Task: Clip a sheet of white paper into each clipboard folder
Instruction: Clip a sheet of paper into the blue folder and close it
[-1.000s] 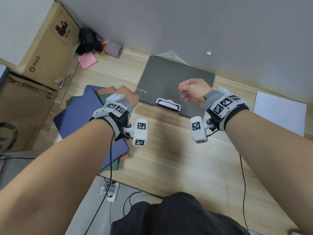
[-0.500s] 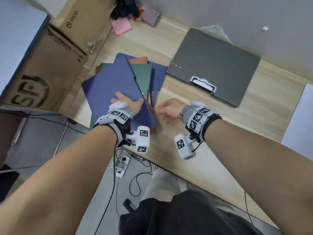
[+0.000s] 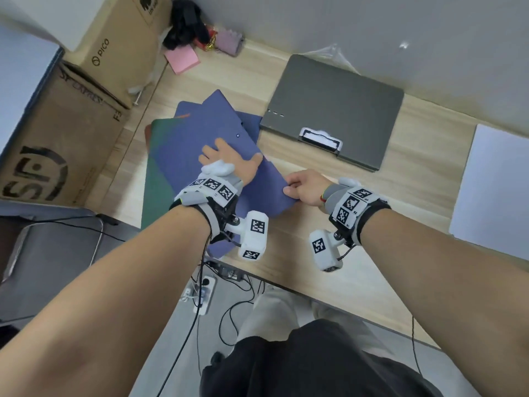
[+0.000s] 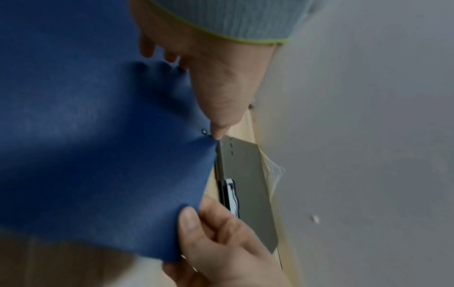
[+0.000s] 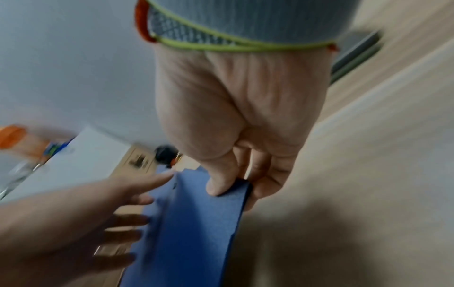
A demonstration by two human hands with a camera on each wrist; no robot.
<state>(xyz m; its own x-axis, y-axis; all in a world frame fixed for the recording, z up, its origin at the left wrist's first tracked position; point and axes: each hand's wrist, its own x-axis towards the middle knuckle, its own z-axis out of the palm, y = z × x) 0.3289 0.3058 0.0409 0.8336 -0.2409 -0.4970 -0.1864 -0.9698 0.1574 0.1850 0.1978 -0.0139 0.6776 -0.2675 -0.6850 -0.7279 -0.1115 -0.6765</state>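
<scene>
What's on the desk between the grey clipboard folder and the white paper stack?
Nothing: bare wooden desk separates the grey clipboard folder from the white paper stack, in the head view.

Table (image 3: 329, 253): pale wood-grain top, smooth, low sheen. Top blue folder (image 3: 206, 156): matt cover with a fine grainy texture, best seen from the left wrist view; one small dark rivet near its far edge. Green folder (image 3: 156, 179) beneath it, left: same matt finish. Grey clipboard folder (image 3: 337, 104), far centre: matt, smooth board; its clip (image 3: 320, 139) looks white with a dark frame, material unclear. Paper stack (image 3: 498, 190), right: plain white, matt. Cardboard boxes (image 3: 71, 133), far left: brown, dull, printed in black. Clear crinkled plastic film (image 3: 335, 57) behind the grey folder, glossy. Wall (image 3: 372, 30): flat grey, matt. Wrist bands (image 3: 337, 193): grey ribbed knit cloth, yellow-green trim.
</scene>
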